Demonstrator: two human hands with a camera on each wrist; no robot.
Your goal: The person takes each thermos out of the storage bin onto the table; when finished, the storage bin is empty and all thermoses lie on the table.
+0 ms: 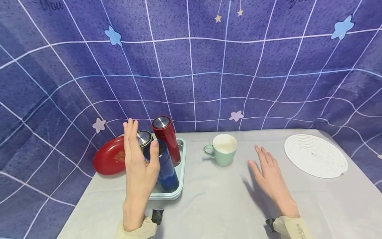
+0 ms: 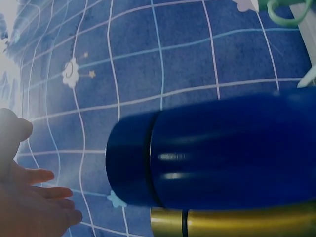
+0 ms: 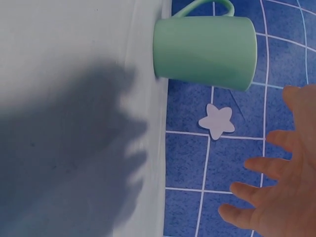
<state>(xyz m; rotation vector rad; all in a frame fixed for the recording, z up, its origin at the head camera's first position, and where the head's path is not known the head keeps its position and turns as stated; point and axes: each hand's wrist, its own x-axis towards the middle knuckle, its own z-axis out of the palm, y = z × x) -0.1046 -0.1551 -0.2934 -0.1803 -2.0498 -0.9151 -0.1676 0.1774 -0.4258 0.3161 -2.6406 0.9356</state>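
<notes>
My left hand [image 1: 138, 169] is raised with straight fingers and thumb apart, in front of a blue flask [image 1: 167, 171]; in the left wrist view the blue flask [image 2: 222, 153] lies apart from the fingers. Behind it in a pale blue tray [image 1: 182, 166] stand a red flask [image 1: 168, 139] and a gold flask [image 1: 145, 137], partly hidden by the hand. My right hand [image 1: 270, 177] hovers above the table, fingers extended and holding nothing. Left of it stands a light green mug [image 1: 224, 156], upright, handle to the left; the right wrist view shows the mug [image 3: 205, 52] beyond the fingertips.
A red oval plate [image 1: 110, 157] with gold marks leans at the left, behind the left hand. At the right lies a white round woven mat [image 1: 314, 156]. A blue curtain [image 1: 206, 89] with a grid pattern hangs behind the grey-white table [image 1: 215, 202].
</notes>
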